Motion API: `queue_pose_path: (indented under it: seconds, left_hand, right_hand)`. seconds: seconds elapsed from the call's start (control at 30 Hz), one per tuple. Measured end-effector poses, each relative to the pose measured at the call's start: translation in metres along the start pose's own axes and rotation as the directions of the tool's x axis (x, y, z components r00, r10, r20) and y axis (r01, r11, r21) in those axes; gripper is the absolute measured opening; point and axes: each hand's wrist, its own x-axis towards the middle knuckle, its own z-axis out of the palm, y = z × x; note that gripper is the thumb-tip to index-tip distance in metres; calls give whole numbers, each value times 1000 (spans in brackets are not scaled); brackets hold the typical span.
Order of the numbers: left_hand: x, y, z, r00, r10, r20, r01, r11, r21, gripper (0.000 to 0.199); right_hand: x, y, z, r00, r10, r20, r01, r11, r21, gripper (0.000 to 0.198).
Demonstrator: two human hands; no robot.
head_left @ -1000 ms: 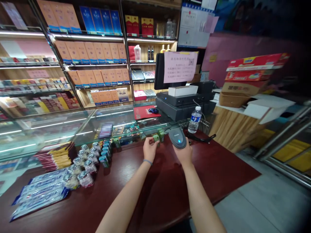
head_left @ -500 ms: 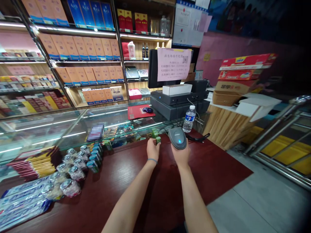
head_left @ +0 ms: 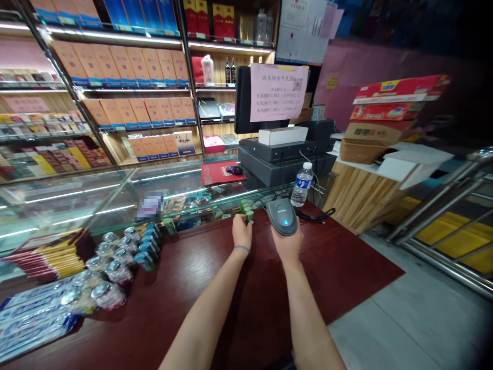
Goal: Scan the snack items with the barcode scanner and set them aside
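Note:
My right hand [head_left: 288, 244] is wrapped around a dark grey barcode scanner [head_left: 282, 215] with a lit blue light, held above the dark red counter. My left hand [head_left: 242, 234], a thin band at its wrist, has its fingers closed around a small green canister [head_left: 250, 214] at the counter's back edge. Right behind it stand a few similar green canisters [head_left: 245, 206] in a short row. The fingers partly cover the canister, and its label is too small to read.
Jars with silver lids [head_left: 109, 295], small green-blue containers [head_left: 145, 260] and blue-white packets [head_left: 34, 318] line the left of the counter [head_left: 185, 308]. A water bottle [head_left: 301, 185] stands behind the scanner, near a black cable [head_left: 321, 218]. A monitor [head_left: 242, 100] rises at the back.
My left hand has moved the green canister slightly back, closer to the row of similar ones. The scanner stays in my right hand, almost unmoved. The view has tilted a little downward.

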Motion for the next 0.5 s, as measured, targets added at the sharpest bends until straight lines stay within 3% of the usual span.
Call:
queue_pose_path:
  seconds: [0.2,0.33,0.5]
  left_hand:
    - [0,2,-1,999,-37,-4,36,998,-41,32]
    - [-7,6,-5,999,4,-33,-7,996,-84,44]
    - [-14,13,-39,994,55,-92,-60,997,-52,48]
  right_hand:
    - [1,1,1,1000,-15,-1,15,1000,18,43]
    - [0,1,1,1000,-28,10,28,999,-27,46]
    - [-4,-3,1,997,-75,37,75,997,-6,41]
